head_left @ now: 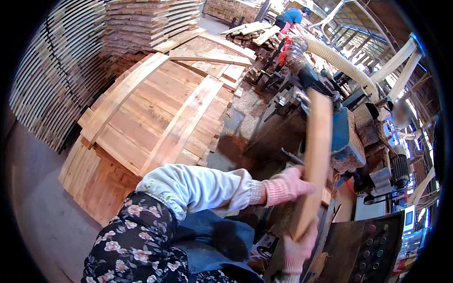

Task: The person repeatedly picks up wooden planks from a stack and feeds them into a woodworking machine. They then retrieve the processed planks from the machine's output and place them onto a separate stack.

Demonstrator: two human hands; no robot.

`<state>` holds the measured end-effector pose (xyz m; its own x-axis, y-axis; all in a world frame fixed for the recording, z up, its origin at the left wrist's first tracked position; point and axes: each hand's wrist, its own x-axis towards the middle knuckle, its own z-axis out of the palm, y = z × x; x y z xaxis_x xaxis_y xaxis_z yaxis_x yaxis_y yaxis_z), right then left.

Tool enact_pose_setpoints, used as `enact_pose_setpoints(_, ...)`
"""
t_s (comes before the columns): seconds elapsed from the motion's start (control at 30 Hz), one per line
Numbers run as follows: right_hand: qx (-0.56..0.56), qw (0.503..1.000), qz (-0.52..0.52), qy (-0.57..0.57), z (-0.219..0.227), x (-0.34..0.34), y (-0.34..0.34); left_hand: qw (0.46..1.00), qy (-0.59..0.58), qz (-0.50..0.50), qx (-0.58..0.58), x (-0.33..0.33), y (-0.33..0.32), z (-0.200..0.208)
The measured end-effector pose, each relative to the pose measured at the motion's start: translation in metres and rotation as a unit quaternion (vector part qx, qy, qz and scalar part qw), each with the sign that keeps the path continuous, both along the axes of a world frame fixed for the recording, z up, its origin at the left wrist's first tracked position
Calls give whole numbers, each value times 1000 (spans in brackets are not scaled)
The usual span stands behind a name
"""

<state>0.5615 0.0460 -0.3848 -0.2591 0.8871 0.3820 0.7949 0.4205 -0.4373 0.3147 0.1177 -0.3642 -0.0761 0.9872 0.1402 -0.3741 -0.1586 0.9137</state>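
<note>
A long wooden board is held up on a tilt in front of the machine, slightly blurred by motion. My left hand, in a pink and white knit glove, is closed on the board's left edge around its lower half. Lower down, my right hand wears a similar glove and grips the board's near end. Part of the right hand's fingers is hidden behind the wood. Beyond the board stands a woodworking machine with a blue, sawdust-covered housing.
A broad stack of planks lies to my left, loose boards across its top. Tall piles of wood rise behind it. Ribbed hoses run over the machine; a button panel is near right. Another person bends over wood far back.
</note>
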Motion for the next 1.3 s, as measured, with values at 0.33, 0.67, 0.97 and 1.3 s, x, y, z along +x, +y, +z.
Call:
enact_pose_setpoints(0.33, -107, 938, -234, -230, -2, 160, -201, 643, 550, 387, -365, -445, -88, -86)
enact_pose_setpoints(0.67, 61, 914, -372, 152, -120, 182, 55, 590, 568, 417, -394, -425, -193, -47)
enact_pose_setpoints(0.97, 149, 975, -161, 19, -54, 116, 96, 622, 632, 276, -371, -265, -94, -19)
enact_pose_setpoints(1.3, 53, 977, -104, -181, -25, 176, -141, 595, 626, 287, -415, -255, -69, -53)
